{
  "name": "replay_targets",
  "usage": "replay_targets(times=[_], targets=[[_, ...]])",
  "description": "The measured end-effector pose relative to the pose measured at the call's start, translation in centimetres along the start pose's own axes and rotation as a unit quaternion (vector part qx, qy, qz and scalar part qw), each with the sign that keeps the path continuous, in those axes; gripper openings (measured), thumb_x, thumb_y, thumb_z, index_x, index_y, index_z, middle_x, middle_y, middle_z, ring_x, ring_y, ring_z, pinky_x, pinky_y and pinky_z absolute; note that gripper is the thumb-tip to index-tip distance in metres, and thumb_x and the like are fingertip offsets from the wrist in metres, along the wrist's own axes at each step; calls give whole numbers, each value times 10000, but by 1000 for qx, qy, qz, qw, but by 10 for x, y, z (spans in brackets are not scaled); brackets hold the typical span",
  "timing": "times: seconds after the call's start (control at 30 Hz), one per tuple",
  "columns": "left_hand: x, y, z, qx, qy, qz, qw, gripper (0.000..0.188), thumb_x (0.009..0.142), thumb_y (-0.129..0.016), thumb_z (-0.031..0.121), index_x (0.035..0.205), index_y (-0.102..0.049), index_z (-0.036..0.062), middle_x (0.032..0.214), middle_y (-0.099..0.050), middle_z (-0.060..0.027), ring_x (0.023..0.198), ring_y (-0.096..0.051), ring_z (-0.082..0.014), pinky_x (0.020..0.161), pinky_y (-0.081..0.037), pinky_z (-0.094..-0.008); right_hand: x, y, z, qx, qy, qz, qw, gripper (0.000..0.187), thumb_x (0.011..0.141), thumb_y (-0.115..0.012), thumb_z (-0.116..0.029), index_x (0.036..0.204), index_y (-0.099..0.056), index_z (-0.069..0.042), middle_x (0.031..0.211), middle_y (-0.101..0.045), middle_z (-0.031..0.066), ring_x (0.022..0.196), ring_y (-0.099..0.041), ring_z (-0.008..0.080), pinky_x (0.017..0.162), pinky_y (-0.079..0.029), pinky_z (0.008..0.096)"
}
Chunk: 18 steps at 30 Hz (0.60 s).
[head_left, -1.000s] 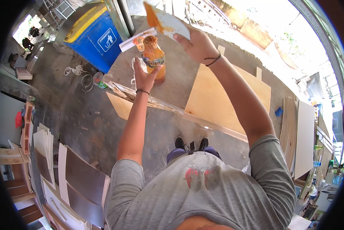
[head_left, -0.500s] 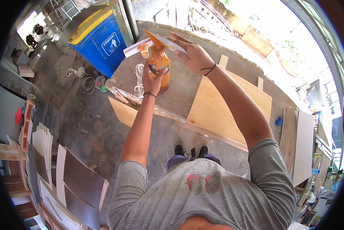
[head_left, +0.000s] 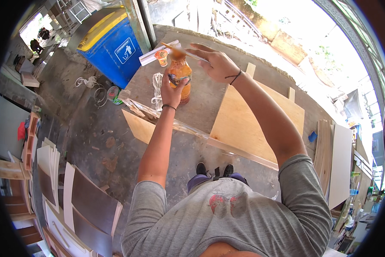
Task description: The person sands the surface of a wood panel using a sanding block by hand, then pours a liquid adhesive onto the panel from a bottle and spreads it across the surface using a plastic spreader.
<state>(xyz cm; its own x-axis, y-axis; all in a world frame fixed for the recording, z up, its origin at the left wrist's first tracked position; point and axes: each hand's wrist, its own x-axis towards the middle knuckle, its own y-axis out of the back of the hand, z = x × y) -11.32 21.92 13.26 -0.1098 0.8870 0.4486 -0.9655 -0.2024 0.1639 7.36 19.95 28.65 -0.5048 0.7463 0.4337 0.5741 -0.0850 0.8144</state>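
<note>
Scraper [head_left: 194, 55] flatter over bottle [head_left: 181, 70], orange cup [head_left: 162, 56] near.

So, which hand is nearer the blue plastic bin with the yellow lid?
The left hand, gripping the tall orange-stained bottle to the right of the bin. The right hand is farther right, holding a thin orange-smeared white sheet.

Open-sided woodworking workshop: plywood panel [head_left: 261, 115], upright boards [head_left: 340, 167], ladder [head_left: 77, 11], stained concrete floor [head_left: 96, 132].

Left hand [head_left: 173, 91] grips 1 orange-stained bottle [head_left: 180, 68].
</note>
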Motion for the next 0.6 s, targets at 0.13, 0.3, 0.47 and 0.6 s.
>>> replay_targets(times=[0.13,0.3,0.47,0.6], targets=[[-2,1,3,5,11,-3,1000,853,696,-780,338,1329,-362,-51,1263,-496,-219,1159,-507,-294,970,-406,-360,-4,-3,9,-17,2,-25,1000,538,859,-454,-42,1349,-433,-263,1415,-393,98,1088,-551,361,901,-480,412],[-4,2,12,20,20,-3,1000,873,695,-783,337,1344,-346,-51,1283,-481,-232,1177,-496,-298,984,-396,-358,-7,-5,11,-41,-21,-48,998,543,851,-451,-34,1343,-440,-264,1403,-407,101,1075,-560,355,887,-486,414],[-3,4,4,51,-9,7,999,856,712,-772,375,1349,-356,-17,1235,-532,-169,1139,-524,-247,963,-408,-336,-8,1,3,-86,-58,-92,990,564,800,-454,-40,1323,-465,-249,1371,-432,136,1016,-589,354,874,-491,419],[-3,3,11,39,-17,-2,999,801,705,-775,336,1306,-395,-33,1212,-535,-203,1122,-531,-294,948,-421,-356,-21,12,10,-83,-58,-62,993,540,812,-450,-42,1321,-464,-224,1374,-433,124,944,-611,352,831,-497,418]])
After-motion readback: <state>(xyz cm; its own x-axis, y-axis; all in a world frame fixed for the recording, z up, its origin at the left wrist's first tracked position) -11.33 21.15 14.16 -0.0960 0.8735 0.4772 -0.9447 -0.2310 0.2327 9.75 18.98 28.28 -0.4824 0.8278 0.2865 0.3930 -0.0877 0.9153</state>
